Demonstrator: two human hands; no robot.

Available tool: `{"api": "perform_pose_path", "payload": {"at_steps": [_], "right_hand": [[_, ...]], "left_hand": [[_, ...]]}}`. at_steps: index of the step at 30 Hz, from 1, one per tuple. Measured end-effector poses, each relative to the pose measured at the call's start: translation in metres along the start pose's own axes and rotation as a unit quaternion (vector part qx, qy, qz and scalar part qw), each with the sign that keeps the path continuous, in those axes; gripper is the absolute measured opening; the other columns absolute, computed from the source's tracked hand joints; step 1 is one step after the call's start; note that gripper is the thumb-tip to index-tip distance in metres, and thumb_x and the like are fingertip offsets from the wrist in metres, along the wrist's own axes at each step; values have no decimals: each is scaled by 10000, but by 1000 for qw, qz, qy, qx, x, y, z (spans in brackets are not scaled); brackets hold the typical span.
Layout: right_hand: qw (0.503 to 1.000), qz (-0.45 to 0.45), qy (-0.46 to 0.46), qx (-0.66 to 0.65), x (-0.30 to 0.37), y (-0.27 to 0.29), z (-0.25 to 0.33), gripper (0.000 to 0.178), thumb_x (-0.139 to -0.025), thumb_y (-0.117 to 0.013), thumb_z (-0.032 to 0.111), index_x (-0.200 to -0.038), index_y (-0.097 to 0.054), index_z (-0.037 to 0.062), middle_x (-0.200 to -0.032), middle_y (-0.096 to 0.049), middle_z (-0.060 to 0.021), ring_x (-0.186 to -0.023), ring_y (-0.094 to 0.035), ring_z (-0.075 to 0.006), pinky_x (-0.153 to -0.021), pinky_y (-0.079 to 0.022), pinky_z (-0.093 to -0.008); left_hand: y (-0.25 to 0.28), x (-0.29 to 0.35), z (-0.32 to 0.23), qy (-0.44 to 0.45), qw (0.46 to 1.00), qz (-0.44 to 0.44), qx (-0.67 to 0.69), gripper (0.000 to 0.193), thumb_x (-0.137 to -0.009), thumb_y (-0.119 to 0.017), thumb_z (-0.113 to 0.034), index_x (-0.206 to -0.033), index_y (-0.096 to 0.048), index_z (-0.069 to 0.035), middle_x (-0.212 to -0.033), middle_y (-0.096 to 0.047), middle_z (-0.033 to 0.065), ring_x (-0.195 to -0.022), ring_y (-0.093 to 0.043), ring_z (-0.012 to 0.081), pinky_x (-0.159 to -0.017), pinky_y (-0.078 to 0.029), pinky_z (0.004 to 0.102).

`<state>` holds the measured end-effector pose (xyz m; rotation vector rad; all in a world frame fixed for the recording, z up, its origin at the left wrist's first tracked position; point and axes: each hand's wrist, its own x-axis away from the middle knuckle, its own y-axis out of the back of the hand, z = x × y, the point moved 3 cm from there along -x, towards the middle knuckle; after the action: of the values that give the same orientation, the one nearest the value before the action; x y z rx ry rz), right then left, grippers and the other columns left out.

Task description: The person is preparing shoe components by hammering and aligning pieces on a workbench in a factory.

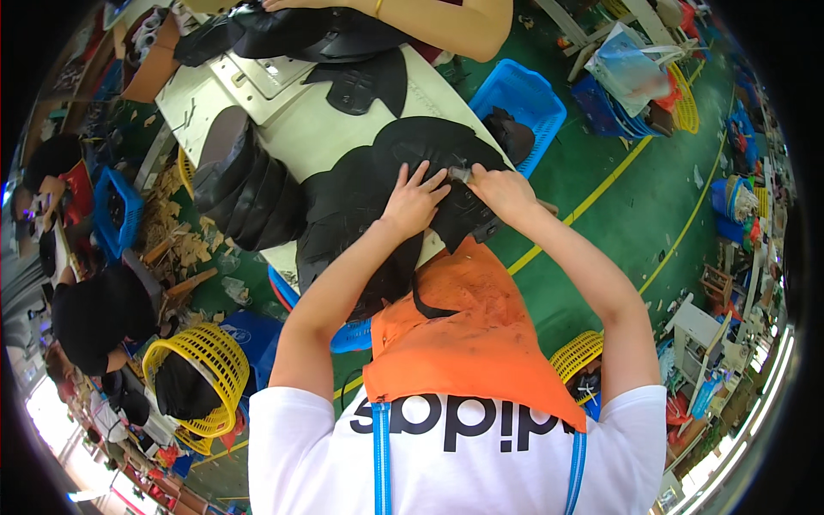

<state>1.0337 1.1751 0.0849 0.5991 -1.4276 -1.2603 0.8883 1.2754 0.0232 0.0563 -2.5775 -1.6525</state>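
Fingers spread, my left hand (415,199) lies flat on a layered pile of black leather-like pieces (348,193) at the table's near right corner. Just to its right, my right hand (504,192) is closed around a small tool with a greyish, shiny tip (461,174). That tip meets the top black piece close to my left fingertips. A tan end shows past the right side of my fist; the rest of the tool is hidden in my grip. Left of the pile, a nested stack of curved black pieces (247,184) leans on the table's edge.
Across the pale table (296,137), another person's arm (438,21) rests over more black pieces (322,33). A blue basket (536,94) stands beyond the right edge. A yellow basket (225,365) holding black material is at lower left. Scraps litter the green floor (584,172).
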Motion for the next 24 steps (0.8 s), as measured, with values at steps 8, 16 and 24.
{"api": "perform_pose_path", "payload": {"at_steps": [8, 16, 24], "right_hand": [[992, -61, -64, -92, 42, -30, 12, 294, -914, -532, 313, -940, -480, 25, -656, -629, -161, -647, -646, -351, -564, -515, -458], [978, -106, -132, -125, 54, -40, 9, 297, -912, -539, 305, -930, -493, 12, -662, -633, -173, -639, -642, -367, -551, -509, -467], [972, -120, -154, -135, 53, -41, 14, 311, -895, -569, 315, -942, -504, 15, -649, -631, -175, -626, -645, -362, -547, -517, -457]], "left_hand": [[76, 110, 42, 85, 996, 32, 1, 567, -718, -730, -229, -1251, -559, -139, -1335, -495, 140, -1232, -467, 330, -995, -410, 441], [131, 91, 49, 91, 980, -175, 2, 264, -780, -608, -13, -1035, -653, -59, -913, -665, 126, -793, -655, 275, -689, -518, 356], [130, 15, 4, 116, 935, -327, -73, 331, -778, -646, -76, -1107, -618, -104, -928, -641, 95, -801, -629, 269, -674, -509, 385]]}}
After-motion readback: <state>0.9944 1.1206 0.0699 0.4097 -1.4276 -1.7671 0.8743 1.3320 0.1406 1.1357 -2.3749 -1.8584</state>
